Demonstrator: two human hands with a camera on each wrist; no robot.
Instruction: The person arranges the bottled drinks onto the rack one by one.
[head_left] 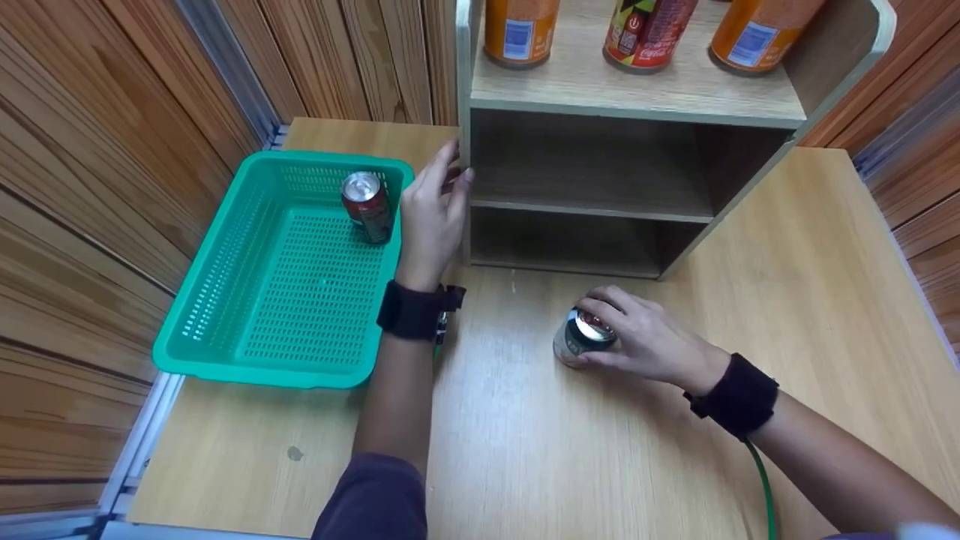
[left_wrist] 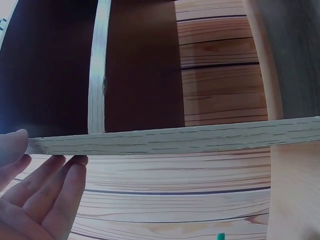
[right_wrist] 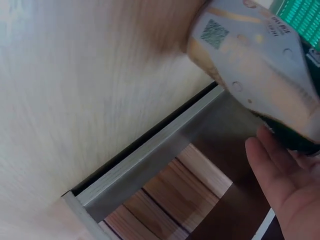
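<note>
Landmark: wooden shelf unit [head_left: 592, 161] standing at the back of the table [head_left: 787, 300]; all places given relative to it.
Hidden/cut off: the three containers on the shelf unit's top board are cropped at the frame edge, only lower parts show; two orange ones [head_left: 520, 30] [head_left: 759, 34], one red-black one [head_left: 645, 34] between them. Labels too small to read.
Hard to make out: silver can [head_left: 581, 337] is mostly covered by the right hand from above, only lid and a bit of side show; right wrist view is blurred, the can [right_wrist: 260, 75] fills its upper right corner.
Right hand: right hand [head_left: 637, 337] grasps the silver can, fingers curled over its top; can stands on the table just in front of the shelf unit's lower opening.
Left hand: left hand [head_left: 431, 214] released, fingers straight, fingertips touching the shelf unit's left front edge; holds nothing.
Head view only: green basket [head_left: 217, 300] left of the shelf unit, with one dark red can [head_left: 367, 206] upright in its far right corner, near the left hand.
Left wrist view only: straight fingers [left_wrist: 65, 185] lie under the shelf unit's edge strip [left_wrist: 175, 140], dark compartments beyond.
Right wrist view only: can's underside and printed code, shelf unit's base edge [right_wrist: 150, 155], palm [right_wrist: 290, 195] below the can.
Count: 2 cans, 3 top-board containers, 1 basket, 1 shelf unit, 2 hands.
</note>
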